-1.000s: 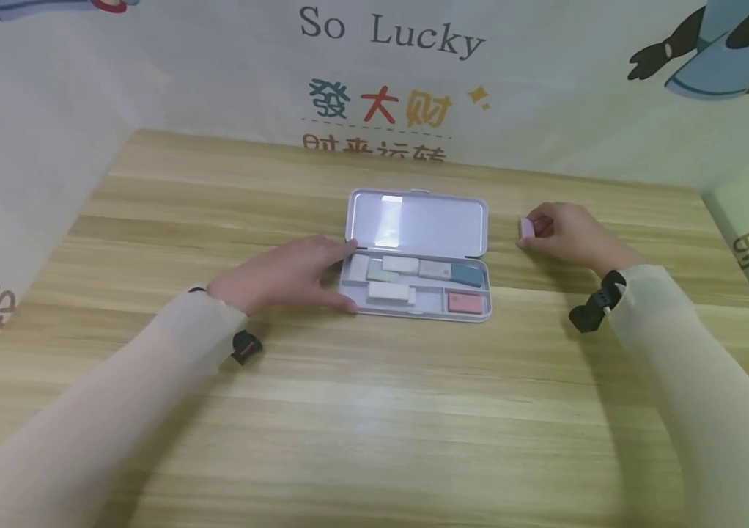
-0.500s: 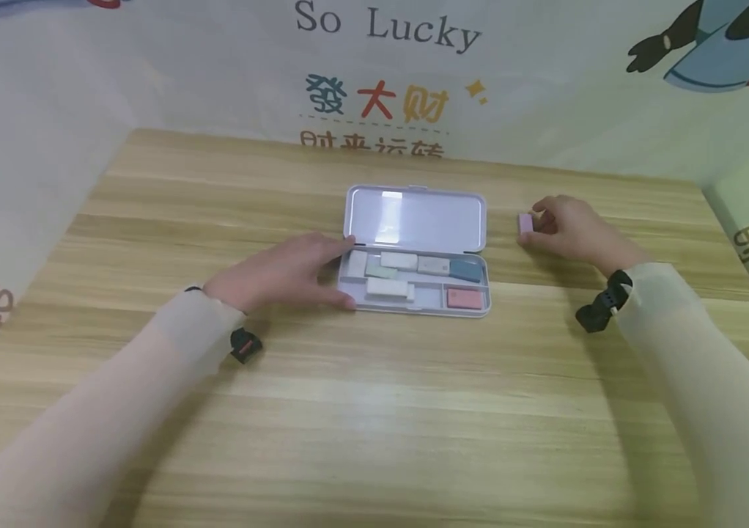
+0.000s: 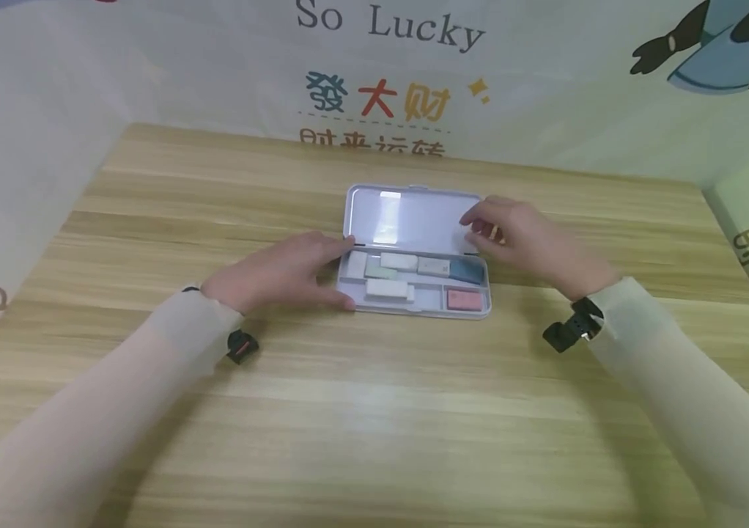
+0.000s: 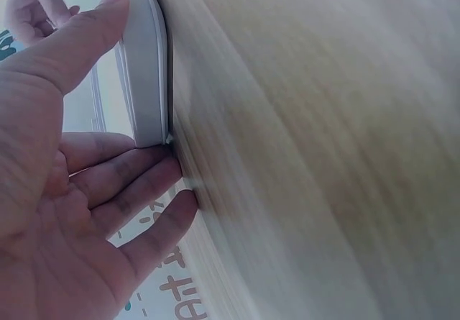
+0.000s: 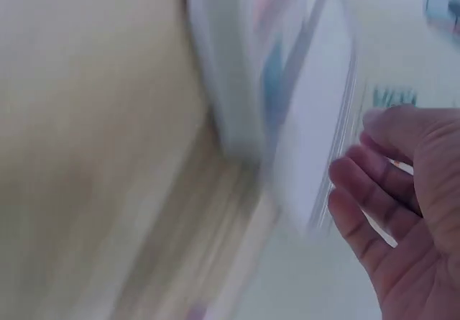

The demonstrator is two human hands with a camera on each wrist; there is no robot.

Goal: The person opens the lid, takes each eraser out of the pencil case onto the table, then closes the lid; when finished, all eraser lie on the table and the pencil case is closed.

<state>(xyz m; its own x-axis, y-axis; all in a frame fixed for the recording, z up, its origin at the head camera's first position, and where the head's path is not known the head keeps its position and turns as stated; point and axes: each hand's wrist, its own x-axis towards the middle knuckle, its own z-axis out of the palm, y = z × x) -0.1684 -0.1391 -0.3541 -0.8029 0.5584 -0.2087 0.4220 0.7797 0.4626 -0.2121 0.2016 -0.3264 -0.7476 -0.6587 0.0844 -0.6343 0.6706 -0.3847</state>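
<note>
A pale lilac pencil case (image 3: 414, 220) stands open on the table, its lid tilted back. My left hand (image 3: 275, 271) holds its left end between thumb and fingers; in the left wrist view the thumb (image 4: 90, 36) lies along the rim. Inside the tray are several white blocks like erasers (image 3: 386, 289), a pale green one (image 3: 381, 272), a blue one (image 3: 465, 270) and a pink one (image 3: 464, 299). My right hand (image 3: 519, 238) hovers at the lid's right end, fingers loosely bent, holding nothing. A blurred purple patch (image 5: 195, 311) shows low in the right wrist view, probably the lilac eraser.
The wooden table (image 3: 361, 411) extends around the case on all sides. A printed white sheet (image 3: 216, 73) with lettering and cartoon figures rises along the back and both sides.
My right hand has let go of the lilac eraser and moved left to the lid. That eraser's spot is now behind the hand in the head view. My left hand stays put.
</note>
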